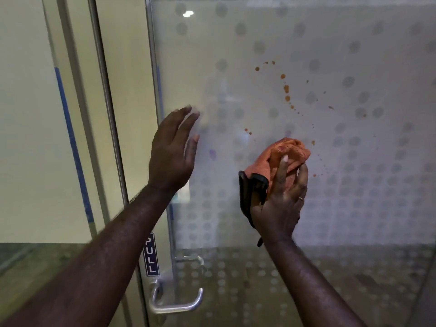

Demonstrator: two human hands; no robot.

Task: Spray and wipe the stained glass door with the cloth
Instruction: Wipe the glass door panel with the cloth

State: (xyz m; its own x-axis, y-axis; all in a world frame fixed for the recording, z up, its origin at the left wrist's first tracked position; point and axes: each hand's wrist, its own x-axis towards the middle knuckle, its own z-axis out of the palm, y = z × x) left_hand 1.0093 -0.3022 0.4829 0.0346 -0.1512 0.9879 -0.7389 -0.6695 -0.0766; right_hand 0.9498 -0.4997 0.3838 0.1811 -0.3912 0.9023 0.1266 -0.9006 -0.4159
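Observation:
The frosted glass door [342, 67] with a grey dot pattern fills the view. Orange-brown stain spots [286, 88] run in an arc over its middle, from upper centre down to the right of the cloth. My right hand [282, 197] grips a bunched orange cloth [291, 152] with a black edge and holds it up at the glass, just below and left of the stains. My left hand [173, 149] is raised with straight fingers near the door's left edge, blurred; whether it touches the glass I cannot tell. No spray bottle shows.
A metal lever handle [175, 303] sits at the lower left of the door, below a dark "PULL" sign [151, 254]. Left of the door stand a metal frame [103, 90] and a glass side panel with a blue strip [70, 138].

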